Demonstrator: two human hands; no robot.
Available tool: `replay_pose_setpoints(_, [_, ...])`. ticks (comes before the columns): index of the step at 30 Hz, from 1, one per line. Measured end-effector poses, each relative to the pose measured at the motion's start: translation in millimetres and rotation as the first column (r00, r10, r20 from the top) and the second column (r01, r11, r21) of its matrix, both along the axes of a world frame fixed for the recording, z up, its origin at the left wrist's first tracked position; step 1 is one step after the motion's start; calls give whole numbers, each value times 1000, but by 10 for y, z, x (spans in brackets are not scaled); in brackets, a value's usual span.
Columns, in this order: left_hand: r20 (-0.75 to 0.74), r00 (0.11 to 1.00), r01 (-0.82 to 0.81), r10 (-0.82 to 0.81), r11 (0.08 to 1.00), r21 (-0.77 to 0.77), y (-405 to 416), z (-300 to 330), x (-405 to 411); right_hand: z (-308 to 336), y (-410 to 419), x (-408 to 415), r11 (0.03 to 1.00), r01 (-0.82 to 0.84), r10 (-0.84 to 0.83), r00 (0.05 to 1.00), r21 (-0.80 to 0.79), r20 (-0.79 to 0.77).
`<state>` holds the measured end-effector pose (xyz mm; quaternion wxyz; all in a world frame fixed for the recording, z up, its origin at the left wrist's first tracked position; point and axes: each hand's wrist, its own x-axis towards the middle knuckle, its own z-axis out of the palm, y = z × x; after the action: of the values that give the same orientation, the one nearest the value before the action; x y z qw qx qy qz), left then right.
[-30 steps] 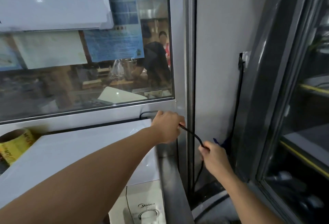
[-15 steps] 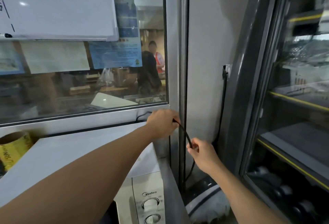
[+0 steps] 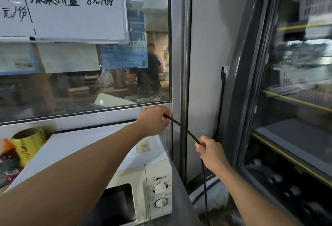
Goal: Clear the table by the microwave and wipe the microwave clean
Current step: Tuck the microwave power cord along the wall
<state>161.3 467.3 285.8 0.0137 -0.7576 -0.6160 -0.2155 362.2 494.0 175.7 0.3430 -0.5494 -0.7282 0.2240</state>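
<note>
A white microwave (image 3: 100, 146) with two dials stands at the lower middle, below a glass window. Its black power cord (image 3: 183, 129) runs from behind its back right corner down toward the floor. My left hand (image 3: 152, 120) grips the cord above the microwave's back right corner. My right hand (image 3: 209, 149) pinches the same cord lower and to the right, in front of the grey wall. The cord is stretched straight between the two hands and hangs down below my right hand.
A yellow roll of labels (image 3: 27, 143) sits left of the microwave top. Another black cable goes up to a wall socket (image 3: 225, 71). A glass-door fridge (image 3: 287, 100) stands on the right. A whiteboard (image 3: 71, 6) hangs on the window, with a person behind the glass.
The view has tilted up and drawn back, so more of the microwave front shows. Both hands keep hold of the cord; it is now pulled straighter between them.
</note>
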Motion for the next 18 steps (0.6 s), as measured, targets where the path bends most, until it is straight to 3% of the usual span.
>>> replay_pose_setpoints(7, [-234, 972, 45, -32, 998, 48, -180, -27, 401, 284, -295, -77, 987, -41, 36, 999, 158, 38])
replay_pose_setpoints(14, [-13, 1000, 5, -5, 1000, 7, -315, 44, 300, 75, -467, 91, 983, -107, 120, 989, -147, 81])
replay_pose_setpoints(18, [34, 999, -12, 12, 1000, -5, -496, -22, 201, -28, -464, 90, 978, -4, 23, 996, -208, 87])
